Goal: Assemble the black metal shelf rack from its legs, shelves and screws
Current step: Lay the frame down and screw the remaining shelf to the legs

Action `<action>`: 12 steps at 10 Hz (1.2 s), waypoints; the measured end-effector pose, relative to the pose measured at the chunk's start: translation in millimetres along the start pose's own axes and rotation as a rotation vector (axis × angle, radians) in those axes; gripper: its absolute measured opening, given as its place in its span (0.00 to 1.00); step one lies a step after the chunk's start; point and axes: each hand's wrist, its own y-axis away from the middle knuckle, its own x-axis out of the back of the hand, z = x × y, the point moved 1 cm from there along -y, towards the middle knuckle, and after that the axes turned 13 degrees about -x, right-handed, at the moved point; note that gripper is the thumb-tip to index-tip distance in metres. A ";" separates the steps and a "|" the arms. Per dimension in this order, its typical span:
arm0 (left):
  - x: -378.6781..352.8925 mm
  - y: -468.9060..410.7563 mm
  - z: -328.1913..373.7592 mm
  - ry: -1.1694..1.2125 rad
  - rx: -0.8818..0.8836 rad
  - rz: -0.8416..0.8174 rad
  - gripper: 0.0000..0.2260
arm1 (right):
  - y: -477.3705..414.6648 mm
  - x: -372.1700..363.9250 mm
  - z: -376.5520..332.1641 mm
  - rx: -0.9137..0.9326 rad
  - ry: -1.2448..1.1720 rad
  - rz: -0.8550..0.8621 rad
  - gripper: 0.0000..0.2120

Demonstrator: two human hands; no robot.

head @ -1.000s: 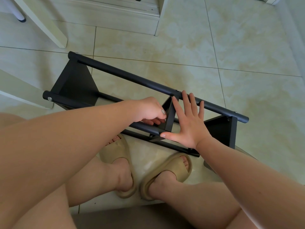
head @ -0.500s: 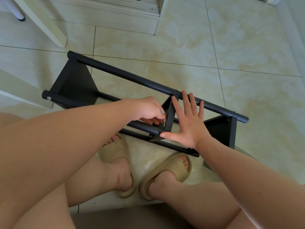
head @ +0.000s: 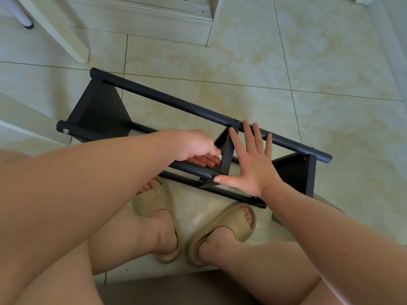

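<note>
The black metal rack lies on its side on the tiled floor, its far leg [head: 176, 106] and near leg [head: 189, 170] running left to right. Triangular shelves sit at the left end [head: 99, 113] and the right end [head: 293, 172], with silver screw heads [head: 65, 131] in the leg ends. A middle shelf [head: 226, 155] stands between the legs. My right hand [head: 251, 170] lies flat against its right face, fingers straight, thumb touching the near leg. My left hand [head: 193, 146] is curled against its left face; whether it holds anything is hidden.
White furniture legs [head: 61, 34] and a white cabinet base [head: 154, 16] stand beyond the rack. Another white leg [head: 22, 128] lies left of it. My feet in beige slippers [head: 158, 194] [head: 226, 223] rest just in front of the near leg.
</note>
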 end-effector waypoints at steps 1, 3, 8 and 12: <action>0.4 1.4 0.4 -0.020 -0.013 -0.001 0.06 | 0.1 0.8 -0.3 0.000 -0.002 -0.003 0.59; 0.3 5.4 6.3 -0.198 -0.061 -0.014 0.07 | 0.8 1.7 -1.1 -0.002 0.010 -0.009 0.59; 7.6 7.9 3.4 -0.416 -0.149 -0.112 0.10 | 1.1 2.1 -0.6 -0.006 0.010 -0.006 0.59; 11.3 7.0 -0.4 -0.656 -0.161 -0.192 0.10 | 1.7 3.4 -1.3 -0.009 0.021 -0.014 0.59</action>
